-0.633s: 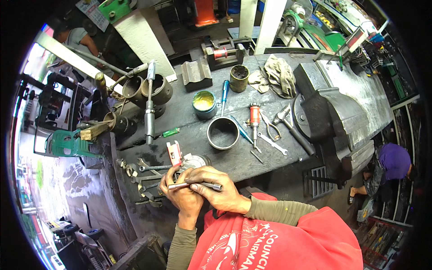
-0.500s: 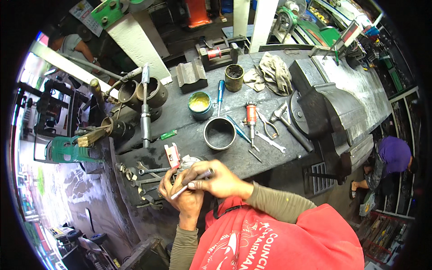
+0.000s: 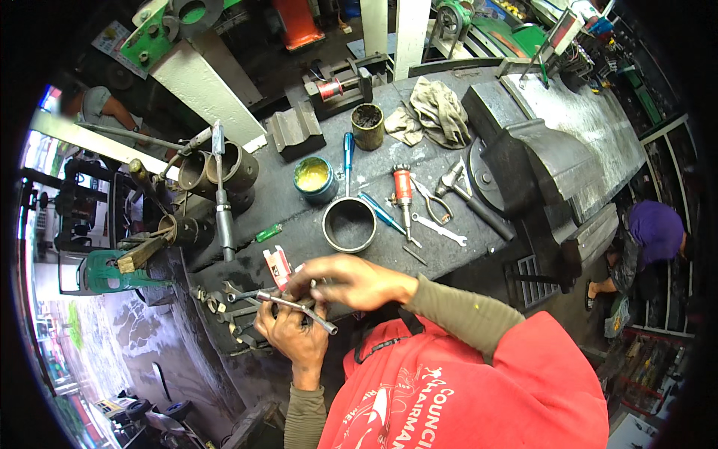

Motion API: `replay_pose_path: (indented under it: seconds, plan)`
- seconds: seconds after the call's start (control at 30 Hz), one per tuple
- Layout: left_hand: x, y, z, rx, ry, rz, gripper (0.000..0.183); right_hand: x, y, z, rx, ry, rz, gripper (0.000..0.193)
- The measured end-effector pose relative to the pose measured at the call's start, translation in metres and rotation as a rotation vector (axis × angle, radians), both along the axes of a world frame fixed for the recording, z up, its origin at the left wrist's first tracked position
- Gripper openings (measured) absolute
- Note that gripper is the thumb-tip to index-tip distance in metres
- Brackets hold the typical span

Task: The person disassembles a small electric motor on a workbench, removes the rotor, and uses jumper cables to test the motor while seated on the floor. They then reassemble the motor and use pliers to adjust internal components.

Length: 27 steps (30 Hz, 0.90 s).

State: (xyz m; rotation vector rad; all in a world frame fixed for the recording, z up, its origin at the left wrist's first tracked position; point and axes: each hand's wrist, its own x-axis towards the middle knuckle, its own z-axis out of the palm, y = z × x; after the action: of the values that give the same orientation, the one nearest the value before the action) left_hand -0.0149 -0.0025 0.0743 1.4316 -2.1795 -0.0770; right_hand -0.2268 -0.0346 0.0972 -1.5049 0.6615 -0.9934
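My left hand [image 3: 293, 335] is closed, its fingers curled under and around a slim metal socket wrench [image 3: 318, 319]. The bar slants across the top of the hand, with a round hollow end pointing at my shirt. Over the far side of the same hand reaches my right hand [image 3: 355, 280], palm down. Its fingers are bent beside the left fingertips and smeared by motion, so their grip is hidden. Just beyond both hands stands a small red and white box [image 3: 277, 266], upright and with its flaps up. Any other small part between the hands is covered by the fingers.
A metal ring cylinder [image 3: 349, 225], a grease tub [image 3: 315, 179], a red-bodied tool [image 3: 402, 188], pliers [image 3: 433, 202], a wrench [image 3: 440, 230] and a hammer [image 3: 479, 206] lie on the dark bench [image 3: 299, 232]. Several wrenches lie left of my hands. A person in purple [image 3: 656, 232] crouches at right.
The wrench has swung round; its near end now points right instead of left. My right hand has lifted off the bar's near part and moved over the left fingertips.
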Motion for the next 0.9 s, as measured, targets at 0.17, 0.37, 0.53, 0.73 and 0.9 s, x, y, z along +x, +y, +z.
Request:
replay_pose_path:
  seconds: [0.17,0.37,0.53,0.73,0.9]
  plan:
    - [-0.003,0.002,0.0,-0.015,0.153,0.05,0.041,0.028,0.034,-0.028,-0.183,0.065,-0.339,0.035]
    - [-0.001,-0.001,0.001,0.019,0.088,-0.039,0.045,0.06,0.014,-0.053,-0.012,0.046,-0.272,0.034]
    - [0.0,-0.001,0.003,0.002,0.036,-0.039,0.037,0.041,0.042,-0.046,-0.178,-0.024,-0.345,0.031]
    - [-0.008,0.004,0.005,-0.005,0.066,0.047,0.032,0.056,0.01,-0.052,0.002,-0.014,-0.293,0.031]
    - [-0.001,0.002,0.005,-0.006,-0.001,-0.047,0.03,0.049,0.029,-0.051,0.014,-0.173,-0.35,0.036]
